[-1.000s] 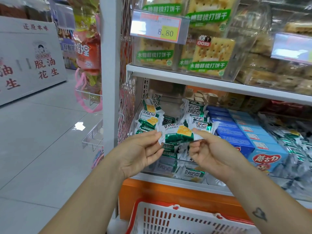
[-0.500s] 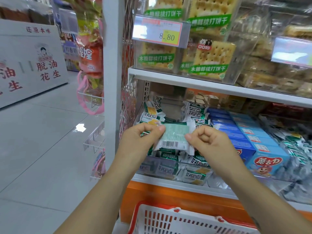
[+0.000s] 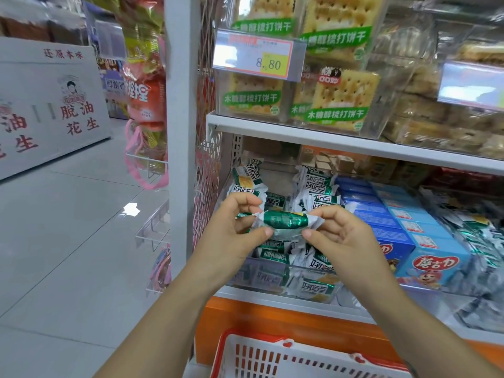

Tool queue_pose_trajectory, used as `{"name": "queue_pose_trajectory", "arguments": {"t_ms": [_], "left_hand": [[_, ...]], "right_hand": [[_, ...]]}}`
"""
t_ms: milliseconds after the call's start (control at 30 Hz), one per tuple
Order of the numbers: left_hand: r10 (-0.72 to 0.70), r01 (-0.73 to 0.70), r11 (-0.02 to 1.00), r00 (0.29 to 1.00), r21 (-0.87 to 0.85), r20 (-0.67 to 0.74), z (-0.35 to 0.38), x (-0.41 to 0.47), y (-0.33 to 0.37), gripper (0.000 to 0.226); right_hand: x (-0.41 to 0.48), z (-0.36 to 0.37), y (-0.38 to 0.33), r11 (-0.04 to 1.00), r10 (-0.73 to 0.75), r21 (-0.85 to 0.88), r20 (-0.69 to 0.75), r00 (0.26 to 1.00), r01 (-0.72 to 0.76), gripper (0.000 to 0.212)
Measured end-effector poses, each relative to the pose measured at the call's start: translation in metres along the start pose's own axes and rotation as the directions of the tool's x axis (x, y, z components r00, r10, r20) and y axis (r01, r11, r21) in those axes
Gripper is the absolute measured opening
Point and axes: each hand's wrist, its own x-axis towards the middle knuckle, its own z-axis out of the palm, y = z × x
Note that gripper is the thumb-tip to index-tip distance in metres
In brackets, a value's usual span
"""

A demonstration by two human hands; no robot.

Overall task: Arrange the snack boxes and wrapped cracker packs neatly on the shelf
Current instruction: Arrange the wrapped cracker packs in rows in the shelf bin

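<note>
Clearly midway: the left hand and right hand each have a grip clamped on one cracker pack, held before the jumbled packs on the shelf. Blue snack boxes already stand in rows; the heap looks unsorted.

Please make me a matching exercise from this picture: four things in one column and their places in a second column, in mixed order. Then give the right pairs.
Things
1. held pack
2. blue boxes
3. price tag
4. basket

Places
a. lowest in the view
b. between left hand and right hand
c. in front of the clear bin
d. right of the green packs

Pairs: 1-b, 2-d, 3-c, 4-a
</note>
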Motion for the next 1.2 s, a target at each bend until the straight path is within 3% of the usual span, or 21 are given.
{"name": "queue_pose_trajectory", "arguments": {"t_ms": [233,333,433,500,567,633,700,800,933,1000,1200], "left_hand": [[-0.036,0.039,0.997,0.998,0.064,-0.049,-0.002,0.0,-0.001,0.023],[-0.121,0.122,0.992,0.988,0.002,-0.1,-0.004,0.003,-0.004,0.017],[-0.232,0.218,0.965,0.969,-0.147,-0.082,-0.007,0.005,-0.01,0.017],[-0.31,0.293,0.931,0.95,-0.219,-0.047,-0.006,0.004,-0.009,0.016],[-0.361,0.351,0.91,0.932,-0.219,-0.005,-0.004,0.003,-0.007,0.013],[-0.37,0.365,0.907,0.929,-0.208,0.018,-0.003,0.003,-0.004,0.016],[-0.335,0.338,0.914,0.941,-0.225,0.051,-0.004,0.003,-0.001,0.031],[-0.235,0.237,0.971,0.969,-0.022,0.073,-0.006,0.001,0.001,0.04],[-0.148,0.147,0.98,0.989,0.136,-0.005,-0.004,0.002,-0.003,0.023],[-0.127,0.128,0.984,0.992,0.127,-0.015,-0.002,0.003,-0.003,0.023],[-0.007,0.025,0.981,0.996,0.194,-0.094,-0.007,0.007,-0.003,0.024]], "right_hand": [[0.004,0.0,-0.005,0.999,-0.029,0.042,0.002,1.0,0.029,0.03],[0.002,-0.001,-0.011,0.984,-0.127,-0.116,0.1,0.987,0.138,0.047],[0.0,-0.004,-0.009,0.753,-0.274,-0.506,0.34,0.9,0.42,0.049],[0.002,-0.005,-0.006,0.651,-0.287,-0.579,0.411,0.865,0.491,0.045],[0.005,-0.007,-0.005,0.618,-0.327,-0.6,0.39,0.861,0.507,0.035],[0.006,-0.008,-0.01,0.668,-0.315,-0.598,0.313,0.896,0.444,0.026],[0.01,-0.009,-0.013,0.802,-0.23,-0.505,0.229,0.946,0.318,0.021],[0.014,-0.009,-0.014,0.962,-0.028,-0.26,0.207,0.978,0.082,0.014],[0.018,-0.011,-0.014,0.956,0.095,-0.293,0.317,0.944,0.002,0.016],[0.021,-0.009,-0.015,0.943,0.068,-0.33,0.295,0.953,0.035,0.028],[0.056,-0.019,-0.018,0.913,0.014,-0.4,0.236,0.972,0.084,0.026]]}}
